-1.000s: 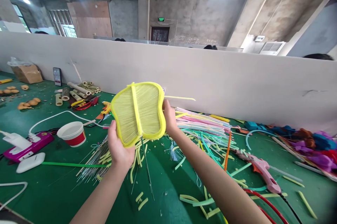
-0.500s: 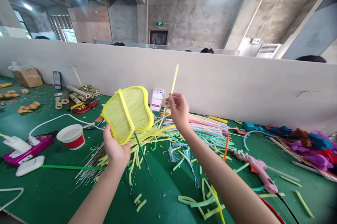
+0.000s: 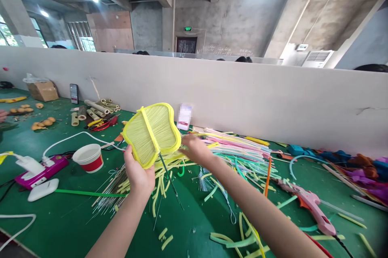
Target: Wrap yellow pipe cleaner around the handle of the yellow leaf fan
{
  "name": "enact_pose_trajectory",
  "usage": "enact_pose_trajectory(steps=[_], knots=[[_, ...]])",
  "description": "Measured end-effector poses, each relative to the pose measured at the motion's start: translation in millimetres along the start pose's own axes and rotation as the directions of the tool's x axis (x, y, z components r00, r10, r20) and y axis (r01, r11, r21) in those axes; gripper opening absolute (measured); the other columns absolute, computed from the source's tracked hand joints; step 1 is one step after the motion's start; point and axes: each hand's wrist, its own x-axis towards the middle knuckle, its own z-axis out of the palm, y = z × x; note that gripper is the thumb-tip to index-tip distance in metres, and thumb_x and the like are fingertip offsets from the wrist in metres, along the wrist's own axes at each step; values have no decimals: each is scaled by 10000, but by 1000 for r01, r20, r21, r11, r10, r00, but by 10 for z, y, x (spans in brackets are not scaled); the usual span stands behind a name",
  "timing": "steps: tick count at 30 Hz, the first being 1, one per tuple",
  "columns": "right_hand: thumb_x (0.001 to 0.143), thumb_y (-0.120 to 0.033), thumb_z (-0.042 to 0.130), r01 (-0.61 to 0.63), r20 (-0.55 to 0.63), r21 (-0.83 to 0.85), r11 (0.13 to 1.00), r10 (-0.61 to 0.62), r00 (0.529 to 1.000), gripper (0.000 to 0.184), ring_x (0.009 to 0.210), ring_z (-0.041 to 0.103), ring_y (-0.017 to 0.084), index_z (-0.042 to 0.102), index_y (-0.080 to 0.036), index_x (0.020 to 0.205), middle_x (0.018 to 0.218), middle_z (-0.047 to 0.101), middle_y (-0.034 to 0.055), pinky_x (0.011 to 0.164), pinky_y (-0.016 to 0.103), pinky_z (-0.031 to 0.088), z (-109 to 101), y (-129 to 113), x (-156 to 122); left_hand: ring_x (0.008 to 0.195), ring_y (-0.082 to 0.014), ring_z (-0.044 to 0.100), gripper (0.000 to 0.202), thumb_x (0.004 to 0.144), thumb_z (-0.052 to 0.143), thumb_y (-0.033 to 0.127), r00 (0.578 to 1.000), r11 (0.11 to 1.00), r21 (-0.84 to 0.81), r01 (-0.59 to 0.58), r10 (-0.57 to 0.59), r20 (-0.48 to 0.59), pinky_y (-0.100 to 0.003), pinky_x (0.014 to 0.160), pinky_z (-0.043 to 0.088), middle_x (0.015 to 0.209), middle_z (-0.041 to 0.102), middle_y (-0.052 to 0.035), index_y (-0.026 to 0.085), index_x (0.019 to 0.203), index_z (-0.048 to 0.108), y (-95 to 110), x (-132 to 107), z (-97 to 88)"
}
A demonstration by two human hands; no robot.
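Left fingers (image 3: 129,156) around yellow fan (image 3: 151,134), right hand (image 3: 196,149) lower than before, grip unclear.

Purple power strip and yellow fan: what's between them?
In the head view, the red-and-white cup stands between the purple power strip and the yellow fan; a white cable arches behind it.

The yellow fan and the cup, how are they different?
The fan is flat; the cup is round and hollow. The fan is yellow, while the cup is white with a red band. The left hand holds the fan up; the cup stands on the green table.
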Motion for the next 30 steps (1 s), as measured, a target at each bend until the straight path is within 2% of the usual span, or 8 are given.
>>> enact_pose_trajectory(steps=[4,8,12,16,18,22,26,30], knots=[[899,-190,636,253,160,-38,967,-244,957,125,883,630,198,717,-211,806,864,721,44,797,305,474,360,-398,-116,820,-143,648,280,934,510,372,999,1000,3,17,-17,31,-218,632,469,1042,723,-18,222,1065,707,-28,0,-24],[978,-126,466,254,171,-96,962,-236,957,238,933,637,231,697,-140,921,936,721,120,863,374,482,445,-448,-77,806,-146,652,264,930,521,372,998,999,14,32,-33,49,-225,642,474,999,730,-13,220,1043,704,-47,-12,-43],[961,-107,496,126,156,-117,985,-107,982,192,981,639,242,686,-120,986,1022,715,148,879,402,498,298,-319,-3,823,-157,663,278,927,517,373,997,999,28,42,-43,56,-233,638,479,993,732,-19,223,1064,706,-34,-32,-34],[966,-285,587,-127,102,-88,988,135,986,169,844,663,173,658,-142,1022,965,691,53,790,367,551,90,-278,76,906,-164,663,299,917,529,388,999,999,29,16,-17,33,-230,669,493,1041,727,-19,234,1104,703,6,-50,-6],[980,-291,552,-260,29,-30,965,261,965,189,843,670,188,646,-141,1044,956,690,64,773,370,546,-11,-285,134,960,-167,657,314,914,528,397,1000,1000,25,-9,8,16,-227,693,500,1084,720,-20,236,1125,697,26,-55,10],[975,-255,465,-440,-129,199,876,468,874,219,973,658,271,656,-165,919,1022,699,164,831,385,491,-208,-223,252,992,-174,656,325,921,508,395,1000,999,33,-28,28,0,-230,708,514,1136,706,-29,225,1132,688,35,-59,25],[909,-234,453,-527,-131,536,659,682,720,146,674,669,205,589,-188,934,770,690,66,653,332,509,-501,-65,233,1016,-189,662,323,932,510,404,999,998,54,-24,23,23,-244,721,534,1177,699,-47,221,1133,684,-14,-69,-2],[887,-265,404,-423,-91,798,430,779,620,112,462,535,106,493,-216,935,739,599,-11,483,259,455,-965,-114,-73,1133,-201,638,322,946,543,420,994,991,136,-4,-10,105,-268,779,561,1317,644,-27,297,1232,624,-87,-127,-53]])
